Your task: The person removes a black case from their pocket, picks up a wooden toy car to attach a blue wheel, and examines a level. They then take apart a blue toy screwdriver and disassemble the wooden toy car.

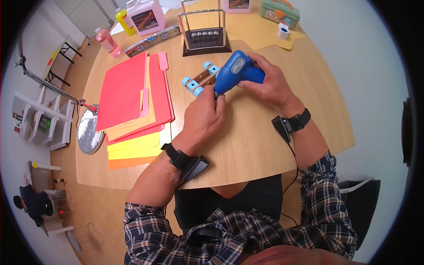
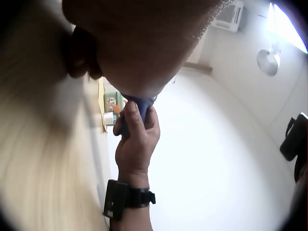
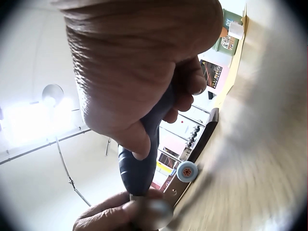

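My right hand (image 1: 271, 84) grips a blue electric screwdriver (image 1: 235, 66) by its handle, with the nose tilted down toward me and to the left. At that nose my left hand (image 1: 204, 112) has its fingers curled, pinching around the metal tip (image 3: 137, 198); the fingers hide most of the tip. Just beyond the left fingertips lies a small toy car chassis (image 1: 204, 80) of brown bars with light blue wheels and blocks. The screwdriver body covers its right end in the head view. One light blue wheel (image 3: 186, 171) shows close beside the nose in the right wrist view.
Red and yellow folders (image 1: 126, 90) lie stacked on the left. Behind the chassis stands a Newton's cradle (image 1: 206, 46), with a spirit level (image 1: 152, 41), a pink bottle (image 1: 108, 43) and a pink jug (image 1: 145, 17) to its left. A green toolbox (image 1: 280, 13) and tape roll (image 1: 283, 31) stand back right.
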Demonstrator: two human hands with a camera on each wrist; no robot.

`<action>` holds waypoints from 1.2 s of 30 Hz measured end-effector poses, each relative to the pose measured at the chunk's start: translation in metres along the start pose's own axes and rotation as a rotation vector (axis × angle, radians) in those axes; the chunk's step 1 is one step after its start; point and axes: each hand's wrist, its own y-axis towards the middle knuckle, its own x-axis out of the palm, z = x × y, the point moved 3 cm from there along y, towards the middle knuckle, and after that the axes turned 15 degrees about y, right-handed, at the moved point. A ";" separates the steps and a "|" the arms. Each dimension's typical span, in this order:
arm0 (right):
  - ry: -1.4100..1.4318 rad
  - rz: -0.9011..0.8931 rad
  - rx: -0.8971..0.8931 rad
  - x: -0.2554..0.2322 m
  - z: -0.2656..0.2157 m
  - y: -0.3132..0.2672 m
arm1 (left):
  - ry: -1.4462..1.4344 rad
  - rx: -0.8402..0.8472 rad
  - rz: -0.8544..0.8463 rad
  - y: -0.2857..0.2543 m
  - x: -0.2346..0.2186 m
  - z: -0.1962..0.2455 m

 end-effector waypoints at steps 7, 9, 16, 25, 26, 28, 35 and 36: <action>-0.037 0.021 -0.045 0.013 -0.012 0.001 | 0.161 -0.050 -0.028 0.014 -0.004 -0.009; -0.023 0.021 -0.067 0.012 -0.014 0.001 | 0.160 -0.069 -0.042 0.014 -0.004 -0.007; 0.006 0.034 -0.118 0.005 -0.019 0.000 | -0.046 -0.034 -0.046 0.018 0.010 -0.016; -0.002 0.012 -0.113 0.001 -0.018 0.000 | -0.285 0.018 -0.098 0.018 0.013 -0.018; -0.003 0.022 -0.115 0.001 -0.017 -0.001 | -0.343 0.016 -0.090 0.017 0.013 -0.017; -0.006 0.029 -0.117 0.000 -0.015 -0.001 | -0.405 0.012 -0.081 0.014 0.010 -0.016; 0.196 0.069 0.007 -0.011 0.002 -0.002 | -0.805 0.010 -0.246 0.008 0.005 -0.017; 0.250 0.070 0.036 -0.013 0.004 -0.001 | -0.991 -0.021 -0.316 0.007 0.004 -0.015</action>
